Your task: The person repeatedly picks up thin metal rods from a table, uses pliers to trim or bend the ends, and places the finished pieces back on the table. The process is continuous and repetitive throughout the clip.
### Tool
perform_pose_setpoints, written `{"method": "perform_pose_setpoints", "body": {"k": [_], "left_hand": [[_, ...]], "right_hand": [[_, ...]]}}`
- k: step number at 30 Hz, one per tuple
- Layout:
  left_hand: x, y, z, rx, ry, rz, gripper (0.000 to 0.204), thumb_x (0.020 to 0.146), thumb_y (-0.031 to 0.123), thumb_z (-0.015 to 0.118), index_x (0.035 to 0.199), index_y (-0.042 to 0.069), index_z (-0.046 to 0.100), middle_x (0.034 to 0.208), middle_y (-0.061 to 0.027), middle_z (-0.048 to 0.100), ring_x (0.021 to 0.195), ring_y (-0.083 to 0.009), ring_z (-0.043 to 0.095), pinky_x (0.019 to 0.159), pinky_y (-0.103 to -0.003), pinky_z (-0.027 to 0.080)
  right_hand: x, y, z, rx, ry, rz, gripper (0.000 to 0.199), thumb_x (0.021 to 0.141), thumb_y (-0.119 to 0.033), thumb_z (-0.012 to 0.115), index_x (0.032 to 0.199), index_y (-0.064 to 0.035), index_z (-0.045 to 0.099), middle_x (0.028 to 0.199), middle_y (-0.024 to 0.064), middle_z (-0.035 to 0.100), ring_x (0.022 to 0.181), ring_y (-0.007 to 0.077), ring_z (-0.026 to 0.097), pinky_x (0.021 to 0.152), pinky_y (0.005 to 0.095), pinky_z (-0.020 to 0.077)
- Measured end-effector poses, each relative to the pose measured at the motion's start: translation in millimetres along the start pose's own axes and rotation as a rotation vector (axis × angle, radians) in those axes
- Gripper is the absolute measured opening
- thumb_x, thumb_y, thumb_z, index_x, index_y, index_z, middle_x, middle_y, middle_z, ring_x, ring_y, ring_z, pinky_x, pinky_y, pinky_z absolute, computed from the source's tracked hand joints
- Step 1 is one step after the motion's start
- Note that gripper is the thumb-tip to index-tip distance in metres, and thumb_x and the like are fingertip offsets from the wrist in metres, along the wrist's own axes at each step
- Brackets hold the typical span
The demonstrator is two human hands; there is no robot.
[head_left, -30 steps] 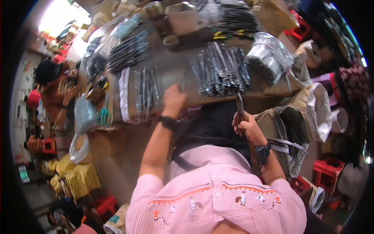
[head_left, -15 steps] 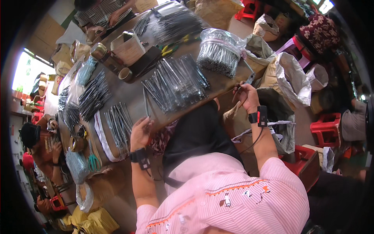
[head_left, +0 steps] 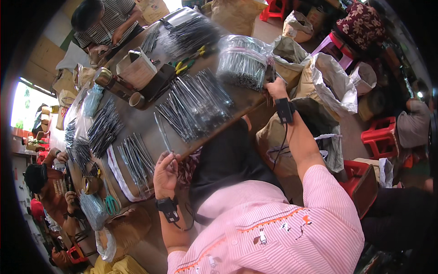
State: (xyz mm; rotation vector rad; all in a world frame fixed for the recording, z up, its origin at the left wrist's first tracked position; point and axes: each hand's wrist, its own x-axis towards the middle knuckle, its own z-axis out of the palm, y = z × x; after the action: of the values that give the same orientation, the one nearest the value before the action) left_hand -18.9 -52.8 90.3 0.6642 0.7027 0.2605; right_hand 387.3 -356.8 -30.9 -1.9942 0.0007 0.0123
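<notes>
While the long brown wooden workbench (head_left: 137,121) carries heaps of slim grey metal tools from end to end, the risks start at its left. A green-handled pair of scissors (head_left: 111,204) lies near the table edge beside a clear plastic bag (head_left: 93,211), and a small row of loose grey metal rods on a white sheet (head_left: 135,160) sits close to the near edge; a careless brush of the forearm could, I judge, sweep some of them off.

Just right of that row, the left hand (head_left: 166,176) is curled at the table edge, its fingers pinching the lower end of a single thin shiny metal tool (head_left: 162,132) that slants up across the tabletop. Held only at one end, it could slip or swing into the big spread of grey metal tools (head_left: 196,107) lying beside it and scatter them. A black wrist device (head_left: 167,208) with a cable sits on that wrist, and the cable could snag on the edge.

Further right, the right hand (head_left: 275,87) reaches to the far corner and touches the side of a bulging clear plastic bag full of grey metal pieces (head_left: 244,64); whether its fingers grip the plastic or merely press it, I cannot tell. That bag stands at the table corner above open pale sacks (head_left: 335,86), so a pull could tip it over the edge.
</notes>
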Motion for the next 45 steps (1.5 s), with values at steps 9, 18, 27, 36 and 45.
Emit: {"method": "perform_pose_setpoints", "body": {"k": [9,18,27,36,45], "left_hand": [[-9.7,-5.4,2.5,0.069,-0.05,0.003,0.015,0.085,0.0,0.065,0.098,0.005,0.061,0.089,-0.0028,0.065,0.084,-0.0177,0.067,0.067,-0.018,0.053],[-37.1,-2.5,-42.7,0.041,0.047,0.006,0.017,0.085,-0.001,0.064,0.099,0.009,0.061,0.09,-0.003,0.066,0.083,-0.0204,0.067,0.068,-0.02,0.053],[-34.8,-7.5,-21.4,0.02,-0.047,-0.051,0.016,0.087,-0.003,0.061,0.101,0.006,0.062,0.088,-0.0063,0.068,0.082,-0.0197,0.069,0.062,-0.019,0.057],[-36.7,-15.2,1.2,0.103,-0.04,-0.041,0.016,0.086,-0.003,0.062,0.101,0.002,0.059,0.089,-0.0092,0.067,0.082,-0.0241,0.07,0.065,-0.022,0.058],[-44.7,-33.8,47.7,0.262,-0.243,-0.019,0.028,0.082,-0.001,0.065,0.108,-0.002,0.056,0.097,-0.0128,0.062,0.089,-0.029,0.068,0.079,-0.031,0.057]], "right_hand": [[-5.1,-34.2,-18.1,-0.025,-0.068,0.065,0.017,0.068,-0.001,0.071,0.08,0.0043,0.06,0.069,0.0133,0.064,0.053,0.0242,0.064,0.046,0.0375,0.0511],[-46.1,-57.6,-62.6,0.548,-0.487,0.37,0.014,0.083,0.0,0.065,0.095,0.0026,0.059,0.075,0.0078,0.06,0.062,0.0183,0.059,0.06,0.0318,0.0522],[-25.9,-52.9,-51.4,1.287,-0.635,0.585,0.013,0.093,-0.008,0.057,0.101,0.0008,0.057,0.078,0.0059,0.059,0.071,0.0161,0.06,0.07,0.031,0.0543],[-64.0,-74.5,-38.5,1.433,-0.805,0.449,0.009,0.096,-0.007,0.053,0.099,0.0003,0.056,0.086,0.0076,0.062,0.078,0.019,0.063,0.075,0.0345,0.0547],[-193.2,-153.8,-17.0,0.986,-0.694,0.199,0.01,0.088,-0.008,0.064,0.094,-0.0043,0.057,0.085,0.012,0.066,0.073,0.0208,0.067,0.067,0.0297,0.0547]]}}
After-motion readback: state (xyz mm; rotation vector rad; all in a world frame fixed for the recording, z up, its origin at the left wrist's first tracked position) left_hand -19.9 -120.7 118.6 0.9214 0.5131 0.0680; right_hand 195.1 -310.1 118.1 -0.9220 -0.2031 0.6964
